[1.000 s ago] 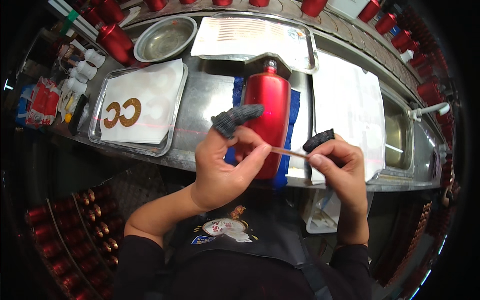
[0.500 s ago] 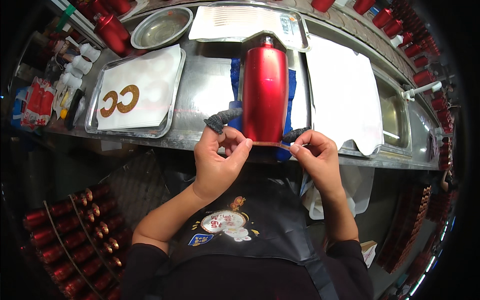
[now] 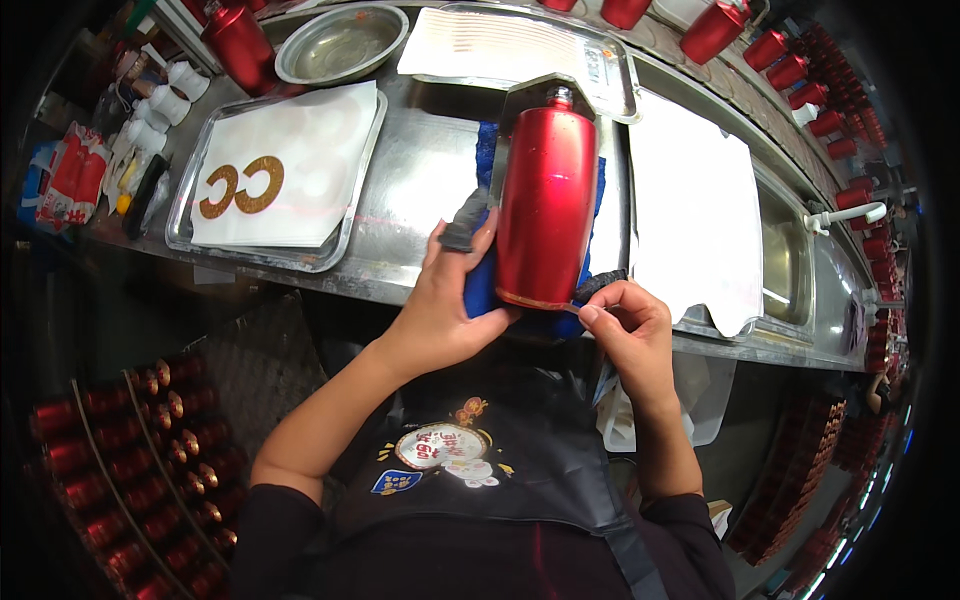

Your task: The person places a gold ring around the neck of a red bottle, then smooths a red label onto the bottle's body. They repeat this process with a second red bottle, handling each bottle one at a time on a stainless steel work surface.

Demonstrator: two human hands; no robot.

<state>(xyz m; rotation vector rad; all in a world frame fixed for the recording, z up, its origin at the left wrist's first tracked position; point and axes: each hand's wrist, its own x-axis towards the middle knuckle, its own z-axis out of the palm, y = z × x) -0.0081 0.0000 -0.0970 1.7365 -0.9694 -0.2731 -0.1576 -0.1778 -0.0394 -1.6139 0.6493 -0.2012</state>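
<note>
A glossy red bottle (image 3: 545,210) with a bare silver-coloured neck lies on a blue cloth (image 3: 483,285), its base towards me. Along the rim of the base runs a thin gold-brown strip (image 3: 535,303). My left hand (image 3: 440,300) holds the bottle's lower left side, thumb at the base and a finger in a dark finger cover up along the side; some fingertips are hidden. Just right of the base, my right hand (image 3: 637,325) pinches the strip's loose end between thumb and forefinger. It wears a dark cover on one finger too.
On the left, a metal tray (image 3: 350,215) holds white sheets with two gold C-shaped pieces (image 3: 262,184). Beyond lie a metal bowl (image 3: 342,45) and a striped sheet (image 3: 490,45). White sheets (image 3: 695,220) and a sink (image 3: 790,240) are at right. Red bottles (image 3: 238,48) stand around the bench.
My left hand has let go of the strip's left end and moved onto the bottle's left side. The right hand still pinches the strip. The whole view has shifted slightly.
</note>
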